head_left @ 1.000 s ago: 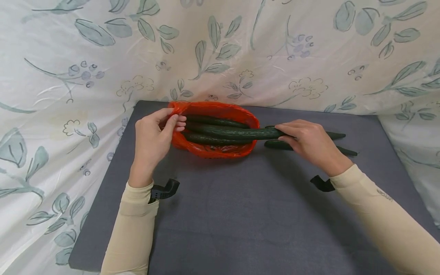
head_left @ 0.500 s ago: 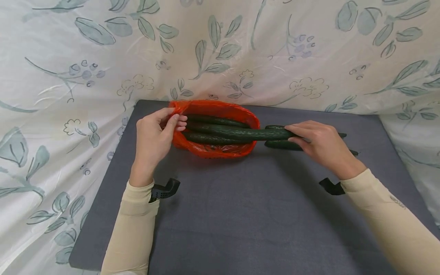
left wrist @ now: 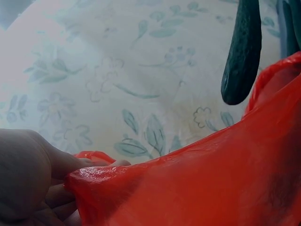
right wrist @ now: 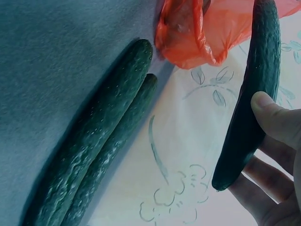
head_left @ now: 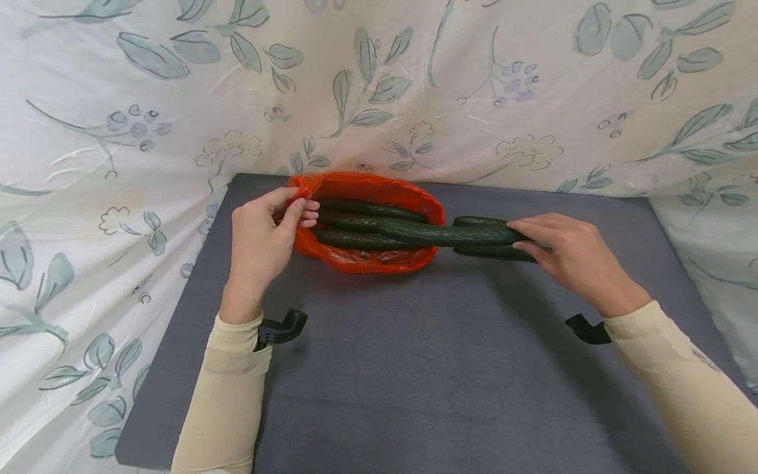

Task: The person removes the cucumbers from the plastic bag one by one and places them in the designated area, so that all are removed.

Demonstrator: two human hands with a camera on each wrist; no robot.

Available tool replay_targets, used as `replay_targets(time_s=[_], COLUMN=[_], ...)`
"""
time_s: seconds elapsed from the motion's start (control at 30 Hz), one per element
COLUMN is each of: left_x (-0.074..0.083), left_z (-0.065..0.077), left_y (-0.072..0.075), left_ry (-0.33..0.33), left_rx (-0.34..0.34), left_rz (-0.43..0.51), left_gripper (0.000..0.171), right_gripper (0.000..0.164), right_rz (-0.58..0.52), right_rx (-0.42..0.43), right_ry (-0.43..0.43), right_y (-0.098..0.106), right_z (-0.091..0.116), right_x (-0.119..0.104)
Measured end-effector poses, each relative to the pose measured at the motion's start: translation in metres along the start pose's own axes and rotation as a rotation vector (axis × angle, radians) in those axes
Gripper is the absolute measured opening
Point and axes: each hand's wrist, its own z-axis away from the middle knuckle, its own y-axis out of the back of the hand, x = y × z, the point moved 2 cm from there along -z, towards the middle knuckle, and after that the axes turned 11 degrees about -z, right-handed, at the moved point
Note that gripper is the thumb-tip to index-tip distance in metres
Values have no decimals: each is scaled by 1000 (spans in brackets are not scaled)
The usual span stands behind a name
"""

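My left hand (head_left: pixel 266 243) pinches the left rim of a red plastic bag (head_left: pixel 379 263), whose mouth faces up. Inside the bag lie dark green cucumbers (head_left: pixel 361 238). A long cucumber (head_left: pixel 450 235) is gripped at its right end between the thumb and fingers of my right hand (head_left: pixel 574 253); its left part overlaps the bag's mouth. In the left wrist view the tip of this cucumber (left wrist: pixel 241 70) hangs above the bag's edge. The right wrist view shows my thumb (right wrist: pixel 270 110) pressed along the held cucumber (right wrist: pixel 254 108).
Two more cucumbers (right wrist: pixel 94 132) lie side by side on the dark grey table (head_left: pixel 403 368), right of the bag and partly under my right hand in the head view. A cloth (head_left: pixel 474 99) with a leaf pattern hangs behind and beside the table.
My right hand has moved to the right with the cucumber, drawing it partway over the bag's right rim. The left hand stays at the bag's left rim.
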Motion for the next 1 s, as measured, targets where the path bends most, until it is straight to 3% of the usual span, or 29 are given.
replay_targets(time_s=[0.47,0.63,0.77,1.0], left_x=[-1,-2,-3,-1], left_z=[7,10,10,8], left_y=[6,6,7,6], left_ry=[-10,-16,-11,-14], left_rx=[-24,-27,-23,-20], left_rz=[30,18,14,27], left_gripper=[21,21,22,21], right_gripper=[60,39,68,72], right_rz=[56,58,66,89], right_rx=[8,0,-1,26], right_ry=[-39,-36,-40,-49], right_y=[19,24,28,37], right_z=[29,39,44,53], right_x=[-15,-13,-11,-9])
